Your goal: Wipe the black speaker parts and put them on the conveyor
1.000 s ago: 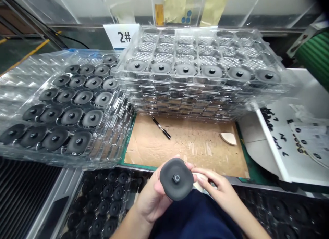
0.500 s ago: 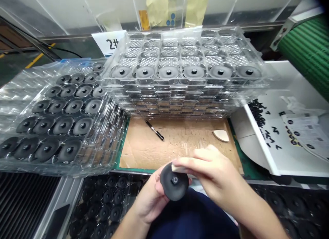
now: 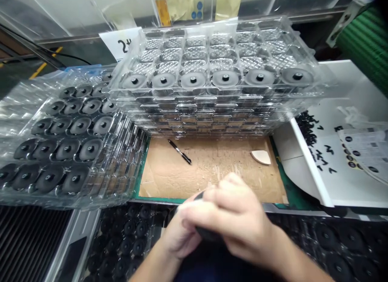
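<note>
Low in the middle, my left hand (image 3: 182, 237) is closed around a round black rubber-like part (image 3: 209, 233). My right hand (image 3: 233, 217) lies over that part with its fingers curled, covering most of it. A pale wedge, which looks like sponge, showed in my right fingers half a second ago; now those fingers hide it. Another cream wedge (image 3: 261, 157) lies on the cardboard sheet (image 3: 163, 175) beyond my hands, at its right side. A black pen (image 3: 180, 152) rests on the sheet's left half.
A stack of clear trays (image 3: 194, 98) stands behind the cardboard, with black discs along its front row. More filled trays (image 3: 69, 152) are at left. At right, a white bin (image 3: 329, 189) holds small black pieces (image 3: 306, 130). Further discs (image 3: 127, 243) sit below the bench edge.
My right hand has moved left and across the black part, now covering its face and centre. My left hand keeps its hold. The view has shifted slightly.
</note>
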The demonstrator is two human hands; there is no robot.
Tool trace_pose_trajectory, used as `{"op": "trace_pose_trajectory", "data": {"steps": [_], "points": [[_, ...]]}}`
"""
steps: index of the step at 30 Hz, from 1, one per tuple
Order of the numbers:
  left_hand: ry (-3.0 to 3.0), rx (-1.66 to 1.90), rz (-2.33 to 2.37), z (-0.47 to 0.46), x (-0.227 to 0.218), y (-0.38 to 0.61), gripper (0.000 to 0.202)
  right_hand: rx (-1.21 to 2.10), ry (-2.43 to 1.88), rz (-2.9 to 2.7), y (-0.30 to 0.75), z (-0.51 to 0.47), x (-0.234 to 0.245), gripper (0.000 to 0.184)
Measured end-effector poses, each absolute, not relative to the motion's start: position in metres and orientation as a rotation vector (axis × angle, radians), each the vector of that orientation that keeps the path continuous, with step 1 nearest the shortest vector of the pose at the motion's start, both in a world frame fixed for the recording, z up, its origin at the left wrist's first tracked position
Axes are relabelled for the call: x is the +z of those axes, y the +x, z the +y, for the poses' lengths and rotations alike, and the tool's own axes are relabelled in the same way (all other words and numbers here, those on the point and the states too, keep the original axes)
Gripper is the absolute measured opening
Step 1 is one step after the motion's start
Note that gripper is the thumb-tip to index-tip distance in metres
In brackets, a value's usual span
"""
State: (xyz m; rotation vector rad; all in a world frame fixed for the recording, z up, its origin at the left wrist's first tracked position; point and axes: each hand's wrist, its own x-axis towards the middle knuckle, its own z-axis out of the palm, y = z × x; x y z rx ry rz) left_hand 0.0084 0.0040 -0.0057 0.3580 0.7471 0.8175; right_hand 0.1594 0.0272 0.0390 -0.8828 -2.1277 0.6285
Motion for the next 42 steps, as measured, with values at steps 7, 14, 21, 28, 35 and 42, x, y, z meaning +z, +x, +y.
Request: {"op": "trace_pose_trajectory", "data": {"steps": [7,14,21,28,35,42], "points": [[0.203,0.931,0.621,0.003,-0.015,-0.008,0.06,1.029,-1.567,-1.735,0.192,0.02,-0.058,0.024],[0.186,0.934,0.623,0.007,-0.012,-0.001,0.059,1.008,-1.668,-1.675,0.19,0.002,-0.064,0.025],[0.211,0.95,0.769,0.002,-0.009,0.001,0.053,0.668,-1.091,-1.848,0.143,0.012,0.04,0.025],[0.28,0.952,0.797,0.002,-0.011,0.001,0.049,0.639,-1.174,-1.962,0.128,0.02,0.035,0.021],[0.221,0.945,0.698,0.003,-0.01,-0.009,0.057,0.849,-1.179,-2.067,0.152,0.005,0.041,0.018],[0.198,0.85,0.581,-0.001,-0.005,-0.006,0.045,0.561,-0.905,-2.24,0.147,0.029,0.042,0.028]]}}
